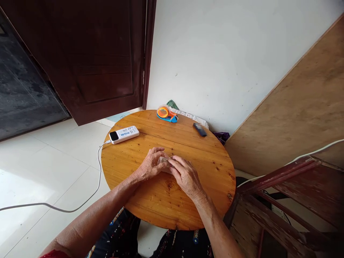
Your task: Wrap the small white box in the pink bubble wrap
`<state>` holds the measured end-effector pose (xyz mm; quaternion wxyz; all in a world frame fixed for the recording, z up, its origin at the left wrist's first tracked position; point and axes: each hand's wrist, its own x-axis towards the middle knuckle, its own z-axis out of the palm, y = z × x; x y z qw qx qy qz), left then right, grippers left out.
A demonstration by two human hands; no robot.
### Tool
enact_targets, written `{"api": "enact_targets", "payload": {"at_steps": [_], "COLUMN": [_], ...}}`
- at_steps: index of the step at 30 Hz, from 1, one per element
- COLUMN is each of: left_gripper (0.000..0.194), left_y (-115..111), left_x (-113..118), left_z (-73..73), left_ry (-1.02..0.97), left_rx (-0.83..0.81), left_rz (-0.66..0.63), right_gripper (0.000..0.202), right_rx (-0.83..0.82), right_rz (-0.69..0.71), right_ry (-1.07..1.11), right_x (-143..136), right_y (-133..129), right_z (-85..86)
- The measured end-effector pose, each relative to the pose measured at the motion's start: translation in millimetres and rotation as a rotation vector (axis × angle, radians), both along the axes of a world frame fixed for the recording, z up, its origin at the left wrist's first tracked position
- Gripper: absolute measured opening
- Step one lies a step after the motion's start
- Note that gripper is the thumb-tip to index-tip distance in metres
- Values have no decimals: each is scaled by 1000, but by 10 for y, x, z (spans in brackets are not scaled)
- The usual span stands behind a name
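Observation:
On the round wooden table (172, 211), both my hands meet around a small, pale, see-through packet (162, 160). My left hand (152, 165) curves over its left side, thumb in front and fingers behind. From the right, my right hand (186, 175) has its fingertips pressed to the packet's other end. The fingers cover most of the packet, so its contents cannot be made out.
A white power bank (127, 134) with a dark display lies at the table's left, its cable (98, 179) hanging off the edge. An orange-and-blue tape dispenser (167, 114), a printed paper strip (192, 117) and a blurred dark object (200, 129) are at the back. Wooden stairs (279, 200) stand right.

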<state>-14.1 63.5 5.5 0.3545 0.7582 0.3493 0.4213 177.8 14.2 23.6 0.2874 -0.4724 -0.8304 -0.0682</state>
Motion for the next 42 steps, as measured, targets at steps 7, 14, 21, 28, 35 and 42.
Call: {"api": "enact_targets", "payload": {"at_steps": [7, 14, 21, 28, 35, 42], "left_gripper": [14, 13, 8, 9, 8, 14], "left_y": [-17, 40, 46, 69, 80, 85], "left_x": [-1, 54, 83, 94, 101, 73], "left_z": [-26, -106, -122, -125, -122, -47], "left_ry": [61, -127, -165, -186, -177, -189], "left_rx": [-37, -222, -263, -294, -331, -289], "left_rz": [67, 64, 43, -1, -15, -9], "right_gripper": [24, 24, 17, 30, 30, 47], "right_rx": [59, 62, 137, 73, 77, -17], "right_rz": [-72, -113, -117, -132, -157, -98], "right_ry": [-32, 33, 172, 217, 314, 427], "right_x": [-59, -161, -181, -156, -144, -87], "right_y": [-33, -84, -122, -106, -94, -56], "right_z": [-61, -84, -162, -180, -235, -287]}}
